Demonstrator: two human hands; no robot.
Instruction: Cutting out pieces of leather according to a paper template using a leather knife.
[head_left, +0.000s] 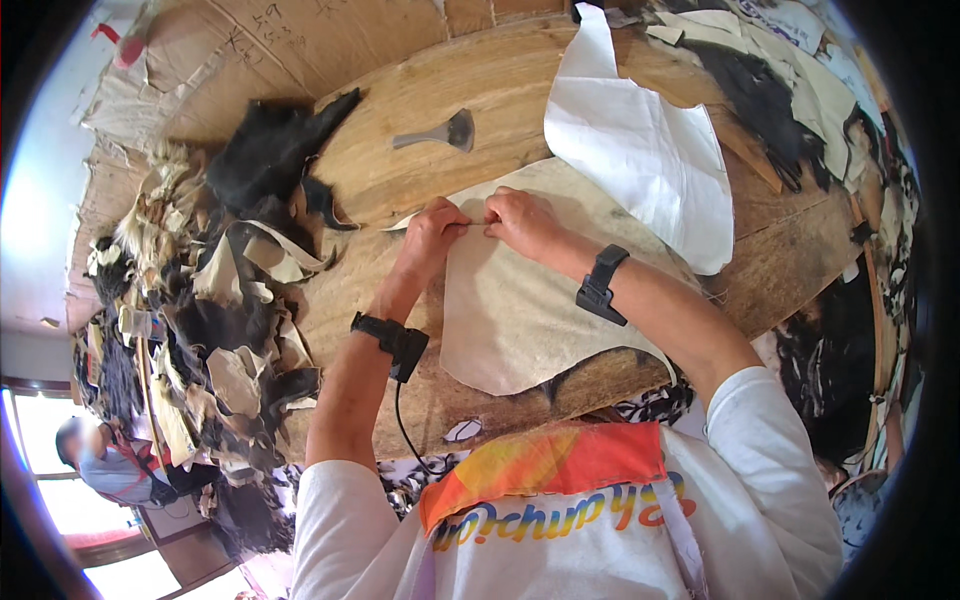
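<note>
A pale cream hide (540, 300) with dark fur showing at its lower edge lies on the wooden board (350, 270) in front of me. At its upper left edge my left hand (438, 228) is closed in a pinch on the hide. My right hand (520, 220) faces it close by, thumb and fingers pressed together over the hide. A thin dark line spans the small gap between the fingertips; what it is cannot be made out. Farther off lies a flared metal blade with a handle (437, 132), touched by neither hand.
A white sheet (640, 150) overlaps the hide's far right side. Black and cream fur scraps (220, 300) are heaped at left, with a black fur piece (270, 150) above. More hides (770, 90) lie at far right. Another person (115, 465) is at lower left.
</note>
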